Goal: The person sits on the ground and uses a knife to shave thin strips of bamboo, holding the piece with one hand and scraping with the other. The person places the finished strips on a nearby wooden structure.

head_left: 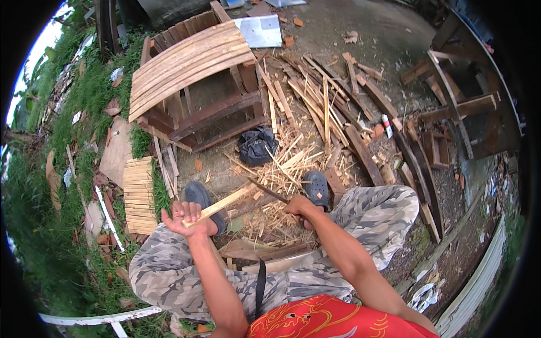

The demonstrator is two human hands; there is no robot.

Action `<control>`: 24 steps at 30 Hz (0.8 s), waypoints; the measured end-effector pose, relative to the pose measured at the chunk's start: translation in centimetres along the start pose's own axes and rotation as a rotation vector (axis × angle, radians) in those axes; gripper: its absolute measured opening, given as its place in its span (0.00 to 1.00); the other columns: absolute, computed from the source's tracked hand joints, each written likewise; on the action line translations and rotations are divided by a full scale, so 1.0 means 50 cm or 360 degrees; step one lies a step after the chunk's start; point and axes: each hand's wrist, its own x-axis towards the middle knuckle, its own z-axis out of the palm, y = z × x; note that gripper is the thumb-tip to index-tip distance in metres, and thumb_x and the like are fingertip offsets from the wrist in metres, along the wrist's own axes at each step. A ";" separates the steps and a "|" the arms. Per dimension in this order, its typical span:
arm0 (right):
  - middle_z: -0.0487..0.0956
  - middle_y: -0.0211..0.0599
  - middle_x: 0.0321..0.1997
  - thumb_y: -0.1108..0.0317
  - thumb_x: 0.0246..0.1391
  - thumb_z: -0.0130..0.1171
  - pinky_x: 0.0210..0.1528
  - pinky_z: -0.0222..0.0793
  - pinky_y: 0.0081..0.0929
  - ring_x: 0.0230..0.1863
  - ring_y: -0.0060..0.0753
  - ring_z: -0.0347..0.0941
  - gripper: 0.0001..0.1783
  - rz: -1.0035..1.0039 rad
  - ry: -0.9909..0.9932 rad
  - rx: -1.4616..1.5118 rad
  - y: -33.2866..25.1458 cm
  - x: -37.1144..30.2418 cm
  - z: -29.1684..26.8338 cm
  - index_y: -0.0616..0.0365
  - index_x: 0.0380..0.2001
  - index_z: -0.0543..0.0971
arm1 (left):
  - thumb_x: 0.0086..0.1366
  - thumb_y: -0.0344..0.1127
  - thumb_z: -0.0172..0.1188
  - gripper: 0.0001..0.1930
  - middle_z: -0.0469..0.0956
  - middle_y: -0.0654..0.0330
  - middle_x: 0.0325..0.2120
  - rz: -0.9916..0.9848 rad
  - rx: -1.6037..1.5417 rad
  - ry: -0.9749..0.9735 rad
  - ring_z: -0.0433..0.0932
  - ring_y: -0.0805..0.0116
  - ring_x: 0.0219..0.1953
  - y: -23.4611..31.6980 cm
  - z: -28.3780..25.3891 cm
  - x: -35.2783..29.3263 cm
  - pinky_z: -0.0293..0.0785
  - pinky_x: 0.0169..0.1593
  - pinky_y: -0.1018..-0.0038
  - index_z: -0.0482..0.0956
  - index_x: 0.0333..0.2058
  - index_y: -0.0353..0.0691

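Observation:
My left hand (185, 217) grips the near end of a pale wooden slat (225, 201), between thumb and palm with the fingers partly curled. The slat slants up and away to the right. Wrapped round a handle, my right hand (302, 209) holds a long, dark-bladed knife (268, 189). Its blade points left and away, and its tip shows near the slat's far end; whether they touch I cannot tell. Between and beyond my feet lies a heap of pale wood shavings and splinters (290, 163). A black plastic bag (257, 145) sits at the heap's far left.
A wooden frame topped with pale slats (191, 59) stands at the far left. Several pale slats (139, 194) lie side by side on the grass. Dark boards (363, 155) and long scraps spread to the right, before another wooden structure (459, 107). Dark clogs (316, 188) cover my feet.

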 end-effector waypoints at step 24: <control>0.79 0.34 0.34 0.70 0.56 0.66 0.22 0.73 0.26 0.33 0.32 0.81 0.23 -0.1501 0.0861 0.2004 -0.206 -0.456 -0.333 0.60 0.54 0.73 | 0.71 0.49 0.49 0.27 0.84 0.47 0.39 -0.0218 0.0100 -0.0805 0.83 0.54 0.47 0.068 0.101 -0.045 0.75 0.56 0.62 0.78 0.53 0.29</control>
